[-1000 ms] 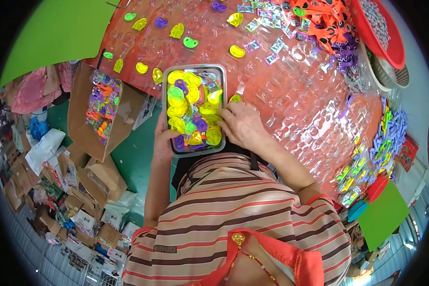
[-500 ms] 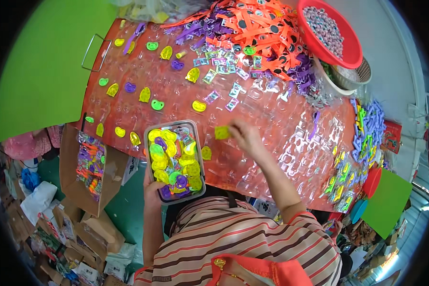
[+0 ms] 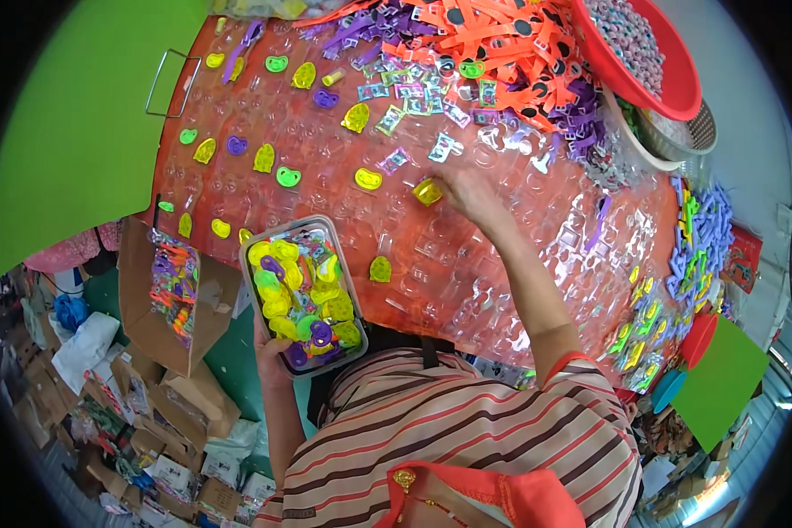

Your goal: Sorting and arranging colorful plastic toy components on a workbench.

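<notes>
My left hand [image 3: 271, 354] grips the lower left side of a clear plastic box [image 3: 348, 275], tilted off the table's near edge. Yellow, green and purple plastic pieces fill it. Over the middle of the table, the fingers of my right hand [image 3: 471, 191] are closed on a yellow plastic piece [image 3: 428, 192], held at the clear moulded blister sheets [image 3: 326, 198]. Left of it a yellow pacifier [image 3: 368, 179] lies in a pocket. Further left sit green pacifiers [image 3: 288, 177], purple pacifiers [image 3: 237, 145] and domed yellow pieces [image 3: 264, 158].
Orange straps [image 3: 493, 40] and small printed packets [image 3: 394, 159] lie at the far side. A red basin [image 3: 686, 97] of beads stands at the far right, above a pile of blue and green clips [image 3: 704, 233]. A cardboard box [image 3: 136, 273] stands left below the table.
My right hand has moved away from me and slightly right with the yellow piece, down to the sheets. My left hand has shifted the plastic box a little to the left.
</notes>
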The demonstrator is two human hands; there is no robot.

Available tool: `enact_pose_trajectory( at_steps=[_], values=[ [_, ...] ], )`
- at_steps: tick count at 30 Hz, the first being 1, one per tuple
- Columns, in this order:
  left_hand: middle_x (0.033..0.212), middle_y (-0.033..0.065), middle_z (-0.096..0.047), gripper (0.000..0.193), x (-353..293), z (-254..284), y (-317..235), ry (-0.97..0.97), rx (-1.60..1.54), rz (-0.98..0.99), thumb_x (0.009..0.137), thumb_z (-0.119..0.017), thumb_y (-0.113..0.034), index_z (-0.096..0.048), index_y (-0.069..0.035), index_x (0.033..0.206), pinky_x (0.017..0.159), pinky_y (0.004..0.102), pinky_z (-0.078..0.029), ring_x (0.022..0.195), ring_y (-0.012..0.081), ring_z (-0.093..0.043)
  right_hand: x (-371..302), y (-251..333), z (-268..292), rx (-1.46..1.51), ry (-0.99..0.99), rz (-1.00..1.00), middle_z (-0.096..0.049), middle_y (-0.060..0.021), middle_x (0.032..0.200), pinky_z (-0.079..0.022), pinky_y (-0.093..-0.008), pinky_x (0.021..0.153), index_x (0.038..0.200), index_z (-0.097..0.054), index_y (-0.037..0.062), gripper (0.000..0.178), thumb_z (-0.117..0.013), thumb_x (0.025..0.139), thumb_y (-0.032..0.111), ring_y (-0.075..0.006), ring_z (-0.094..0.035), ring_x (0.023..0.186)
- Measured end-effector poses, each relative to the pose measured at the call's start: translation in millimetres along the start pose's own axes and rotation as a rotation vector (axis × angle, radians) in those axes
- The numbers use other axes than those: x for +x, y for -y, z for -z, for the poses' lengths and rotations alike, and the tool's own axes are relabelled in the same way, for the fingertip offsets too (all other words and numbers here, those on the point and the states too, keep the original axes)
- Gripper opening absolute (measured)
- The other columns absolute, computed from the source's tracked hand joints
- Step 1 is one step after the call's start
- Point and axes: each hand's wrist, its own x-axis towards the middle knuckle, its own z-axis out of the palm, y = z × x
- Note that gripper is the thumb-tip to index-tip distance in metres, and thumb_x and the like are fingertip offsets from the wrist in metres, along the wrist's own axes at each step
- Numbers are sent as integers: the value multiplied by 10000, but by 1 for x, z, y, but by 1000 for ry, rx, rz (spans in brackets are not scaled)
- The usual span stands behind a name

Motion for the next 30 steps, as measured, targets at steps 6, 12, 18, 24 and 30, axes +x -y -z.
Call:
enact_pose_trajectory(
  at_steps=[6,12,18,24,30],
  values=[
    [1504,153,-463,1003,14,-3,8,26,83,26,634,-660,-37,-283,-9,1563,1151,434,-389,1371,312,-479,8,25,-23,-193,98,72,-661,-151,938,-569,-476,715,1113,-637,87,250,-603,867,114,-381,-689,857],
    [1503,144,-472,972,41,-37,5,84,60,72,650,-585,57,-274,-2,1570,1138,409,-407,1366,299,-493,-17,55,-14,-61,-102,34,-617,-177,936,-541,-457,700,1123,-608,68,212,-587,914,97,-358,-667,855],
    [1455,141,-530,938,69,-25,6,129,39,179,648,-608,70,-346,-19,1545,1095,410,-457,1316,279,-549,-28,32,-34,-113,-234,-88,-610,-171,964,-534,-467,726,1131,-617,58,206,-594,933,111,-376,-645,864],
    [1450,142,-532,899,91,-20,-14,212,104,175,656,-589,54,-370,-7,1526,1110,398,-434,1317,279,-542,-27,53,-57,-166,-261,-97,-604,-144,956,-526,-444,725,1083,-583,54,232,-652,886,156,-334,-633,900],
    [1470,134,-514,909,110,-22,-26,256,136,234,655,-583,33,-358,-7,1535,1116,399,-424,1328,272,-530,-23,53,-101,-291,-253,-138,-589,-119,952,-523,-443,714,1041,-599,73,185,-640,885,162,-301,-633,906]
  ],
)
